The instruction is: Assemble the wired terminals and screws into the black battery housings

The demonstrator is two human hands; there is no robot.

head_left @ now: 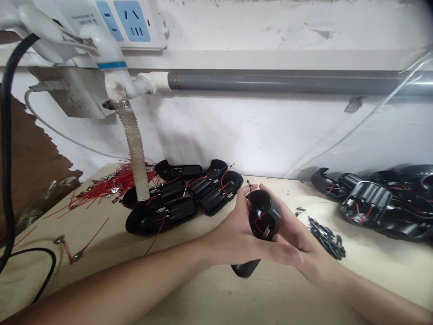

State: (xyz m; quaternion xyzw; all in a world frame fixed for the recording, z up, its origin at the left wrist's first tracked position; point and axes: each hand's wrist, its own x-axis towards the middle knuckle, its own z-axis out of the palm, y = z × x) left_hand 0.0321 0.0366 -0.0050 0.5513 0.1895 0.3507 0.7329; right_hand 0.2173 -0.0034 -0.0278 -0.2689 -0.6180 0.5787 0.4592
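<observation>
Head view | hands [240,239]: holding black casing [265,201] between them | seeming light, stiff, slick; red wire [260,218] looking fragile | grip favouring outer shell [276,213]

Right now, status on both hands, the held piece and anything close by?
Left hand and right hand: both gripping the black housing. Housing: red wires showing. Close by: small dark parts to the right, ribbed hose to the left.
</observation>
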